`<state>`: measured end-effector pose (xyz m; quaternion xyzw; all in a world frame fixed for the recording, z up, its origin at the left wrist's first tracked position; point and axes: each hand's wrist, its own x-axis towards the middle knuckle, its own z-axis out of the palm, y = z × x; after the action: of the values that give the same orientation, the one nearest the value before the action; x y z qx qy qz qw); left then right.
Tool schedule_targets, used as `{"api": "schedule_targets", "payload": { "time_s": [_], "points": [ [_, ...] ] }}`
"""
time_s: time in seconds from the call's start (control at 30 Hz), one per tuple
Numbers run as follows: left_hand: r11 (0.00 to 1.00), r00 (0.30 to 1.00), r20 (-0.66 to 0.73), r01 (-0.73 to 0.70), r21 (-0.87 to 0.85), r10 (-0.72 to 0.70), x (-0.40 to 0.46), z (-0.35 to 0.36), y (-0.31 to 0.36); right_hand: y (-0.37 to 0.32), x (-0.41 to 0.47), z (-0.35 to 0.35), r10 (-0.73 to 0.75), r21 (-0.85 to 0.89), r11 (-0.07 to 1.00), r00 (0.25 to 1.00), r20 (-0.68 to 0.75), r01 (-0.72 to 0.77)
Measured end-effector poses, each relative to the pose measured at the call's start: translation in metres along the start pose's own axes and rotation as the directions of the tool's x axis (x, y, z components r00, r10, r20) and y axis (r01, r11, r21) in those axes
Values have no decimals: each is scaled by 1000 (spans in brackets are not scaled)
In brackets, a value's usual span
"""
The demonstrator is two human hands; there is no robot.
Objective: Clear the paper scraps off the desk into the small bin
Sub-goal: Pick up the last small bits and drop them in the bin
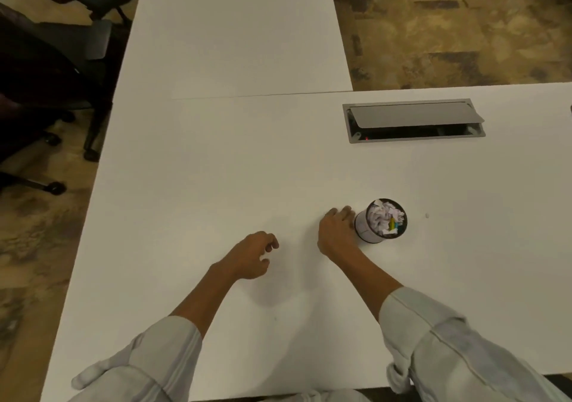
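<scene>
A small round bin [368, 231] stands on the white desk [216, 169], right of centre. It is filled to the rim with crumpled white paper scraps [383, 214] and a few coloured bits. My right hand [335, 230] rests against the bin's left side with its fingers curved toward it; whether it grips the bin is unclear. My left hand [252, 254] hovers low over the desk to the left, fingers loosely curled with nothing in them. One tiny white scrap [427, 215] lies on the desk to the right of the bin.
A grey cable hatch [413, 120] with its lid raised is set into the desk beyond the bin. A second white table [235, 30] adjoins at the back. Dark office chairs [46, 76] stand on the patterned carpet to the left.
</scene>
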<state>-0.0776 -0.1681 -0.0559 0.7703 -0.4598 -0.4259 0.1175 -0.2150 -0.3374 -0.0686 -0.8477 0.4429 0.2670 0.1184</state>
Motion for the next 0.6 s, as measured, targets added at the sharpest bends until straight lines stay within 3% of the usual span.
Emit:
{"api": "schedule_targets", "payload": {
  "time_s": [0.1,0.23,0.43,0.6],
  "points": [
    [994,994,110,-37,103,26,-19,14,-15,-6,-6,14,24,33,999,999,-39,-22],
    [960,981,190,-90,266,39,-32,28,-19,-21,-40,45,-173,94,978,976,-135,187],
    [938,993,96,-91,333,63,-44,63,-15,-16,-100,91,-376,105,903,884,-277,417],
    [942,989,51,-147,301,138,-60,95,-19,-18,-118,96,-479,-9,864,814,-328,504]
  ]
}}
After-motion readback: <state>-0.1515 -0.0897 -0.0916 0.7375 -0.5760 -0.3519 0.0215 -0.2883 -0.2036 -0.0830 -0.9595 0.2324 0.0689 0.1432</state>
